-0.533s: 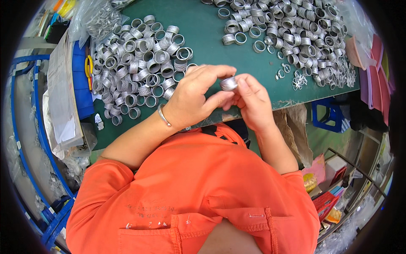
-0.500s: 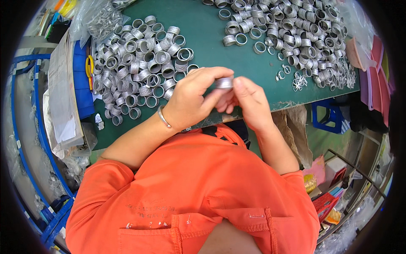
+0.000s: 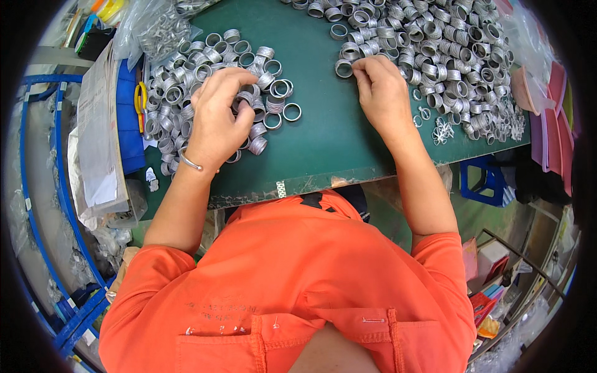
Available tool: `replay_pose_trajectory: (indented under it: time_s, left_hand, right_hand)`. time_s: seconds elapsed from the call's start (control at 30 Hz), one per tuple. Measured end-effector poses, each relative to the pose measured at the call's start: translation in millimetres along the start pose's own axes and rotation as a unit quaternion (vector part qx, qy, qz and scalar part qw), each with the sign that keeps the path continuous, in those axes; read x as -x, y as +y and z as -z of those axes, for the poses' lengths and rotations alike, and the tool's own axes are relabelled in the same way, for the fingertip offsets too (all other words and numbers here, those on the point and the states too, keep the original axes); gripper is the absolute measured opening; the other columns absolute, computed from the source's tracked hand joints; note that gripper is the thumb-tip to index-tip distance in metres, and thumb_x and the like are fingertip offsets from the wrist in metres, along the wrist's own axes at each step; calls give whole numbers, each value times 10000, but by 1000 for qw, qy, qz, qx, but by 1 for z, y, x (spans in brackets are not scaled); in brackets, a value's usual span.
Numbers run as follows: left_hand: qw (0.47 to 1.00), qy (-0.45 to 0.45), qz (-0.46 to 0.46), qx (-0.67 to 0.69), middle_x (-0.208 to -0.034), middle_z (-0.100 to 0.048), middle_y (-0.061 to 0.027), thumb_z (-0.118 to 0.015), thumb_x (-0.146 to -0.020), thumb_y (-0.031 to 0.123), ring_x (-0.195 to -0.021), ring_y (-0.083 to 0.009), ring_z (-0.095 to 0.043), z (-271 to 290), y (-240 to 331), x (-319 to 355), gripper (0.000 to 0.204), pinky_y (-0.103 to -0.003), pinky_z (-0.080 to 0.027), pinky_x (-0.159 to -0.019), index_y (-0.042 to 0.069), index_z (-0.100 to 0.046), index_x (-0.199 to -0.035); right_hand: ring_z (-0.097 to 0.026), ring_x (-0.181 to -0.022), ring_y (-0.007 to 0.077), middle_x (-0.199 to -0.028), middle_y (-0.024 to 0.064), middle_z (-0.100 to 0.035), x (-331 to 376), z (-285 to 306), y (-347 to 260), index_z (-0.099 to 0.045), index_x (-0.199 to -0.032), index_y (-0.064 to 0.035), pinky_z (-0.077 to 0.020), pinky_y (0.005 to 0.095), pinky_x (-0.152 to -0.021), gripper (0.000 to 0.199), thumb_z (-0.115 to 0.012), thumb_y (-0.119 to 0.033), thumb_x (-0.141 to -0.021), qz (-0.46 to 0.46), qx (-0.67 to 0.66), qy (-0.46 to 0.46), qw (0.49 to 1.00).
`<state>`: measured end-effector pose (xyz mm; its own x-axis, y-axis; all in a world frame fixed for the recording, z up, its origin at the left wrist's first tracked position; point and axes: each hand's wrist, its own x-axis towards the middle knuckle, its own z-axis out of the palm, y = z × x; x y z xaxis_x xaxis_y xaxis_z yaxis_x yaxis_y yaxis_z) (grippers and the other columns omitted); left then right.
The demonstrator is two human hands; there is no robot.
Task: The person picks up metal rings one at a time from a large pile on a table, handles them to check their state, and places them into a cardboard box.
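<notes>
A heap of silver-grey metal rings with ridged outsides [image 3: 177,93] lies on the left of the green table. My left hand [image 3: 221,112], with a silver bangle at its wrist, is over this heap. Its fingers curve, the thumb stands apart and no ring shows held between them. A larger heap of similar rings [image 3: 457,74] spreads over the far right. At its near left edge, my right hand [image 3: 384,93] has its fingers bent down and closed at a ring [image 3: 344,68]. The undersides of both hands are hidden.
The green table [image 3: 311,143] has a worn front edge. Yellow-handled pliers [image 3: 141,102] stand by a blue holder [image 3: 130,118] at left. Clear plastic bags [image 3: 152,31] lie at the far left. Thin small rings [image 3: 443,130] sit near the right heap. A blue stool [image 3: 482,180] stands below.
My hands were together at the table's front with a ring between them. They have parted, the left to the left heap, the right to the right heap. The ring has left my hands.
</notes>
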<state>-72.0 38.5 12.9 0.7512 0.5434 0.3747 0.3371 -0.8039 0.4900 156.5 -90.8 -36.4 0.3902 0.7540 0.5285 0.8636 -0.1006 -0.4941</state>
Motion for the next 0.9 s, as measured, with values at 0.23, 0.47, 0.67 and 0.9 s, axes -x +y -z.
replay_pose_trajectory:
  time_s: [0.23, 0.47, 0.67, 0.9]
  left_hand:
    - [997, 25, -66, -28, -1014, -629, -107, -532, -642, -94, -873, -287, -600, -18, 10, -6, 279, -361, -473, -738, 29, -620, -877]
    - [998, 25, -47, 28, -1013, -638, -92, -552, -702, -101, -892, -239, -609, -15, 3, 1, 224, -312, -477, -729, 35, -629, -863]
    - [983, 27, -57, 172, -1024, -624, -97, -635, -728, -60, -955, -190, -603, -21, 28, -3, 219, -294, -471, -836, 12, -628, -935]
    - [847, -118, 165, 491, -1054, -623, -89, -581, -898, 43, -939, -131, -598, -56, 64, 2, 235, -253, -505, -801, -41, -596, -1117]
  right_hand:
    - [-563, -912, 291, -963, 66, -607, -6, -5, -6, -631, -852, -47, -464, 399, -783, 122, -659, -47, -733, 59, 24, -71, 995]
    - [-633, -840, 155, -948, 58, -640, 4, 12, -15, -621, -870, -17, -507, 268, -735, 161, -706, -9, -734, -162, -286, -122, 937]
    - [-612, -911, 140, -1008, 83, -616, 31, 20, -28, -509, -1045, 7, -508, 249, -756, 380, -711, 64, -728, -233, -569, -41, 787]
    - [-601, -871, 134, -969, 70, -605, 48, 35, -49, -464, -1144, -15, -481, 261, -723, 519, -753, -29, -714, -172, -376, -7, 910]
